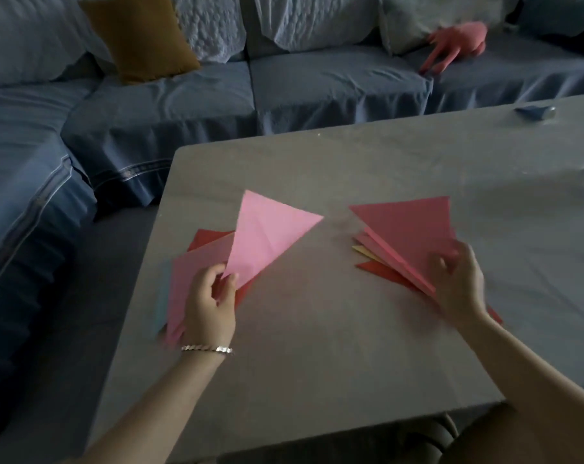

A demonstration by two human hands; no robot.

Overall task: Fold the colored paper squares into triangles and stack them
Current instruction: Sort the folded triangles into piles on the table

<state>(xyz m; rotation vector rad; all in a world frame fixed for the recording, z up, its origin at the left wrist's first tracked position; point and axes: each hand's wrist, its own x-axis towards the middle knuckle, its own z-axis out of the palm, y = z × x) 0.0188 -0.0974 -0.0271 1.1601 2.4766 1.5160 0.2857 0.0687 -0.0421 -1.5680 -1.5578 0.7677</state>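
Closest to you, your two forearms come in from the bottom edge over the grey bench (317,356), and there's a silver bracelet (207,348) on your left wrist.

Your left hand (210,303) has thumb and fingers curled and is pinching the near corner of a light pink sheet (267,236). That sheet is lifted off the bench and tilts up and away from you, with a couple of crease lines showing in it. Right under and behind that hand is the loose pile of papers (183,283): pink on top, red peeking out at the back, a pale blue edge on the left side. It's sitting near the bench's left edge.

Your right hand (458,283) is over on the other side, fingers curled round the near end of the top triangle (407,229), a darker pink one, which is raised a bit at the far side. Beneath it is the stack of folded triangles (381,269), fanned out some, with pink, yellow and red edges poking out. The two paper groups are well apart, with bare bench between them.

Further back, at the far right of the bench, there's a small blue object (534,112), too blurry to tell what it is.

Beyond the bench, a blue sofa (170,105) wraps around the left and back, with a mustard cushion (140,35) propped on it and a pink plush toy (458,45) lying on the seat at the right.
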